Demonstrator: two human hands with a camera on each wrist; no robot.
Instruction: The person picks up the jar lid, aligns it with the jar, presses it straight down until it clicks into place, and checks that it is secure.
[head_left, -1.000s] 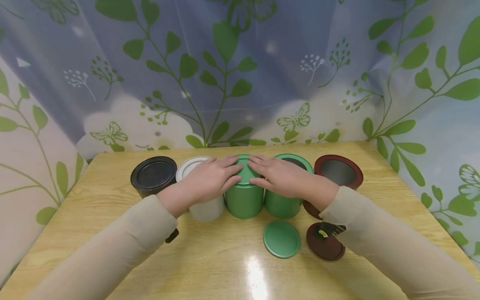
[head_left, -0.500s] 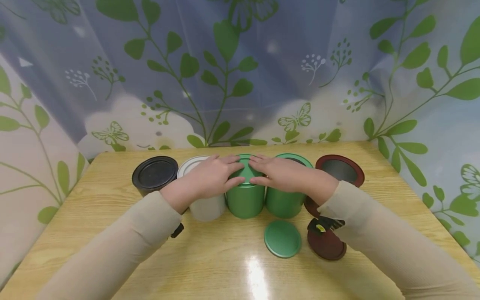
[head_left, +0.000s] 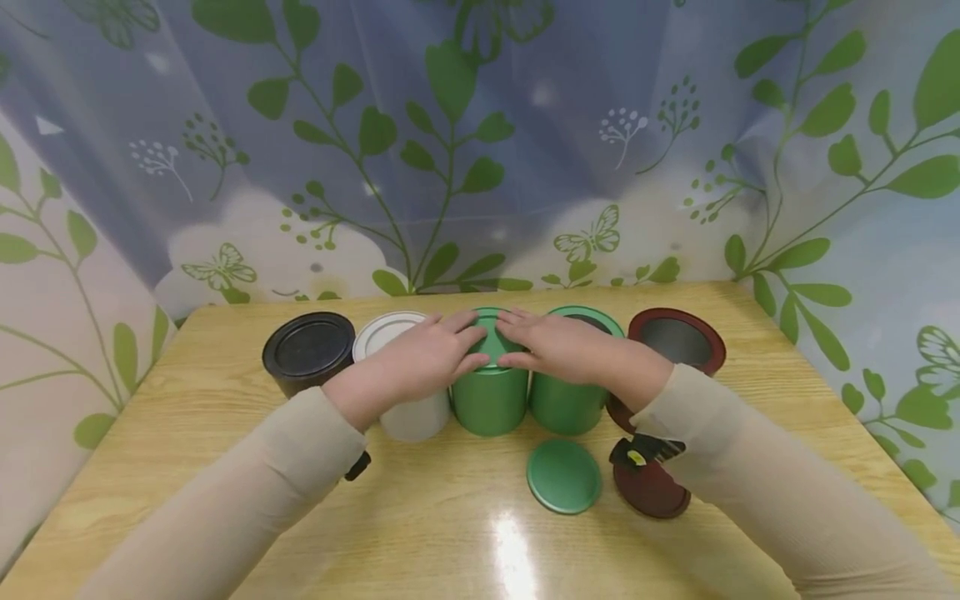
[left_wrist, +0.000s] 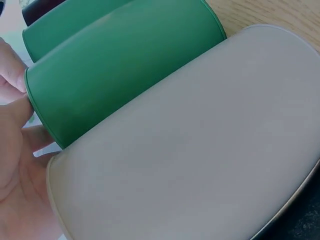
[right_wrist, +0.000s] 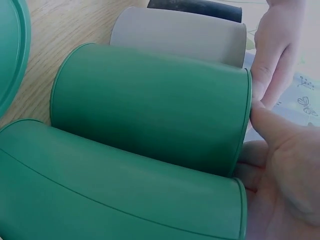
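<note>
Both hands lie over the top of the middle green canister (head_left: 490, 406), on its green lid (head_left: 492, 343). My left hand (head_left: 420, 357) comes in over the white canister (head_left: 415, 417), fingers extended onto the lid. From the other side my right hand (head_left: 566, 348) reaches across the second green canister (head_left: 566, 410) and presses the same lid with extended fingers. In the left wrist view, the left palm (left_wrist: 20, 185) is beside the canister tops. In the right wrist view, the right thumb (right_wrist: 272, 122) touches the lidded canister's rim.
A black canister (head_left: 309, 348) stands at the row's left end and a dark red one (head_left: 677, 342) at its right. The second green and the red canisters have dark, lidless tops. A loose green lid (head_left: 564, 477) and a dark red lid (head_left: 652, 490) lie on the wooden table (head_left: 420, 533).
Both hands stay on the green lid. The left wrist has shifted slightly to the right, and the right cuff has risen a little. The canisters and loose lids stay put.
</note>
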